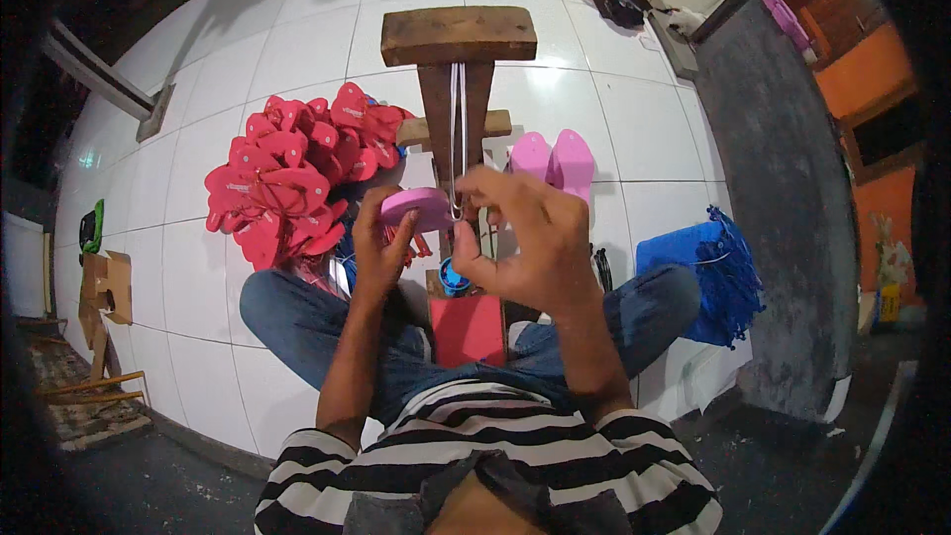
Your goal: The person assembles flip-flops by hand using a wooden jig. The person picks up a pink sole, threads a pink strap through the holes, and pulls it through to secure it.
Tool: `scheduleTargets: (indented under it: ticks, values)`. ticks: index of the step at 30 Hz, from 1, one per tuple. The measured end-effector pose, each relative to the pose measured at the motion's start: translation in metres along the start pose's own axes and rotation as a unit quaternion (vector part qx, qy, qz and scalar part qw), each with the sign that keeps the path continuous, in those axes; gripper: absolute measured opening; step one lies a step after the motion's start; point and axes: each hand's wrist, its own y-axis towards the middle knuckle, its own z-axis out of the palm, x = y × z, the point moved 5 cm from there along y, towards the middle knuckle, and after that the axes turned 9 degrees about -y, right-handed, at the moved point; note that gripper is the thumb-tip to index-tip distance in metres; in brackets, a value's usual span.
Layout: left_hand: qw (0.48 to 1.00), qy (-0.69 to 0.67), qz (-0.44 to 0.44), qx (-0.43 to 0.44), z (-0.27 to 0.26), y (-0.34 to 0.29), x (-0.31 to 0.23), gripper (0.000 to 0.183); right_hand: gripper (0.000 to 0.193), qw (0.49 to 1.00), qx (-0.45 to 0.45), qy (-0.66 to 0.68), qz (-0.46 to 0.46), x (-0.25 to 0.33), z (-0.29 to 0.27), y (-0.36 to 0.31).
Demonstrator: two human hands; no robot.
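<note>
In my left hand (374, 243) is a pink flip-flop sole (416, 208), held tilted with fingers and thumb along its edge. A doubled white cord (458, 129) runs down from the wooden stand (458, 37) to the sole's right edge. My right hand (535, 238) is there, its thumb and forefinger curled round the cord's looped end. How firmly they grip it is hard to see. Beyond my right hand, a pair of pink soles (551, 160) lies on the floor. Between my legs are a round blue object (454, 277) and a red pad (468, 330).
A heap of red flip-flops (282, 173) lies on the white tiles at left. Near my right knee is a bundle of blue straps (723, 277). An open cardboard box (107, 287) stands far left, and a black bag (619, 2) lies at the back right.
</note>
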Motion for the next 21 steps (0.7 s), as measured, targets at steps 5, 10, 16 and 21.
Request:
scheduleTargets:
  ticks: [5, 10, 16, 21]
  values:
    - [0.997, 0.015, 0.071, 0.037, 0.002, -0.005, 0.003, 0.025, 0.064, 0.991, 0.105, 0.003, 0.082, -0.017, 0.014, 0.002]
    - [0.991, 0.07, 0.106, 0.03, -0.003, -0.008, 0.016, 0.025, 0.062, 0.99, 0.075, -0.089, 0.081, -0.021, 0.026, 0.007]
    - [0.999, 0.02, 0.05, -0.002, -0.005, -0.009, 0.018, 0.025, 0.062, 0.995, 0.039, 0.018, 0.095, -0.028, 0.03, -0.014]
    - [1.0, -0.018, -0.002, 0.001, -0.005, -0.011, 0.013, 0.026, 0.061, 0.983, 0.054, -0.117, 0.134, -0.034, 0.038, 0.021]
